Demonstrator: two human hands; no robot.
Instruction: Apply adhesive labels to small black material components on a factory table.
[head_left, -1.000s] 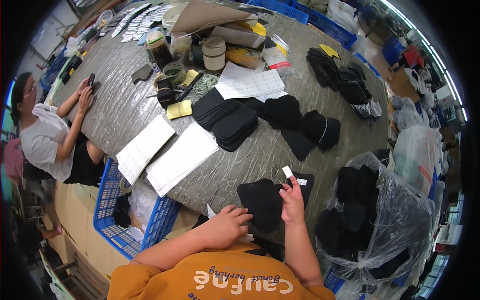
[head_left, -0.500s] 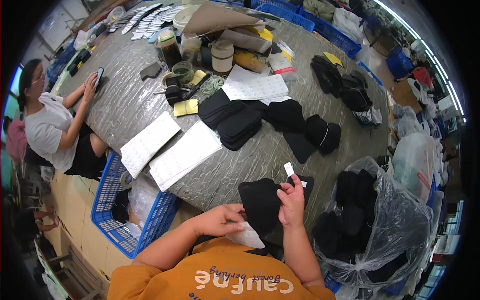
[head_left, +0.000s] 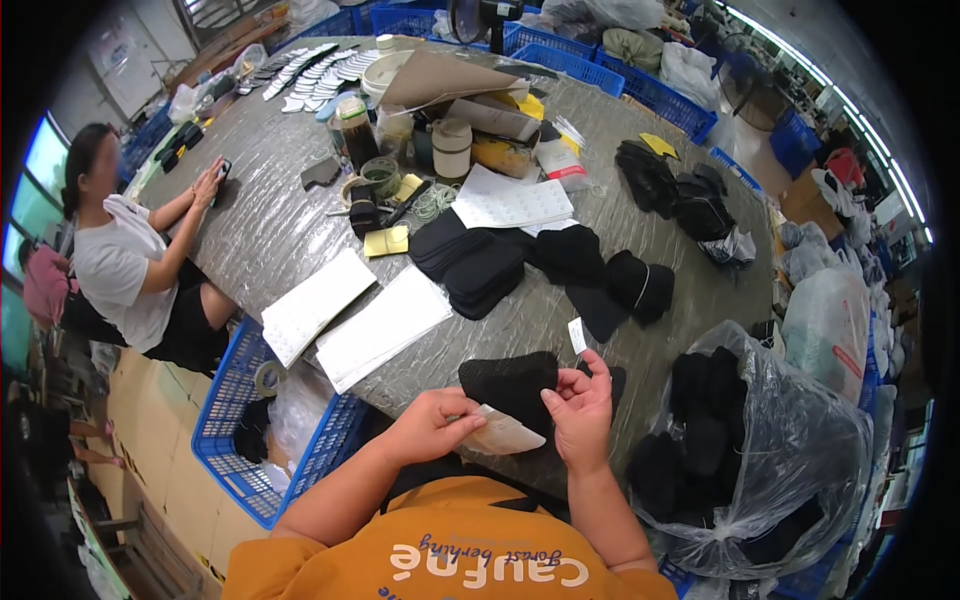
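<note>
My left hand (head_left: 438, 424) is closed, pinching a whitish sheet of paper (head_left: 505, 433) between thumb and fingers. Just beyond it, a flat black fabric piece (head_left: 508, 384) is held at its right edge by my right hand (head_left: 581, 408), thumb on top. A small white label (head_left: 577, 336) sticks up at the tip of my right index finger. Partly behind that hand, more black fabric (head_left: 616, 386) lies on the table. Whether the paper touches the fabric piece I cannot tell.
Stacks of white printed sheets (head_left: 385, 332) and black fabric pieces (head_left: 484, 287) lie on the table (head_left: 290, 222). A clear plastic bag (head_left: 790, 450) of black pieces stands at right, a blue basket (head_left: 232, 440) at left. Across the left side sits a person (head_left: 130, 250) holding a phone.
The black fabric piece has tilted and shifted slightly left. My left hand has moved up and left, turning the paper sheet more level. The small label remains at my right fingertip.
</note>
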